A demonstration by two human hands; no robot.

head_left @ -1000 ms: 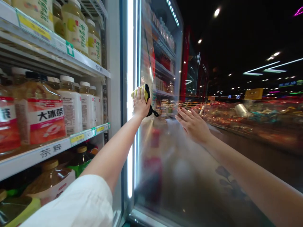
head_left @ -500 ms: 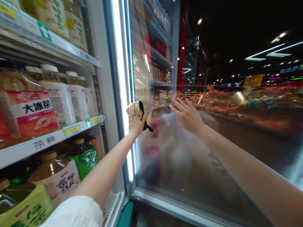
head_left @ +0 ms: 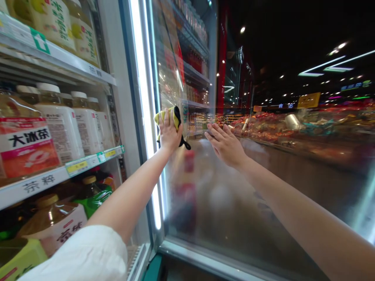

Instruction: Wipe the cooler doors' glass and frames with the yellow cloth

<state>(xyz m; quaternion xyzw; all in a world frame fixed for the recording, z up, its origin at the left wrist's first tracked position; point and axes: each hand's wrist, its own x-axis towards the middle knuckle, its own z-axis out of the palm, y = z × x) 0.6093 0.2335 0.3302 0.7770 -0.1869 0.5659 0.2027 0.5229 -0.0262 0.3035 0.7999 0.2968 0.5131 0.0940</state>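
Note:
My left hand (head_left: 170, 132) presses a folded yellow and black cloth (head_left: 177, 116) against the inner side of the glass door (head_left: 211, 203), beside the bright light strip (head_left: 143, 86). A black loop of the cloth hangs below the palm. To the right, my right hand (head_left: 227, 146) lies against the glass with its fingers stretched out and slightly apart, holding nothing. The lower part of the glass looks fogged.
Shelves (head_left: 58, 176) of bottled drinks stand close on the left, with a large tea bottle (head_left: 27, 144) near the front. The door's bottom frame (head_left: 205, 259) crosses below. Piled packaged goods (head_left: 322, 125) show at the right.
My left hand and the cloth have moved up the glass. The view has shifted a little, so the shelves and my right hand appear further left.

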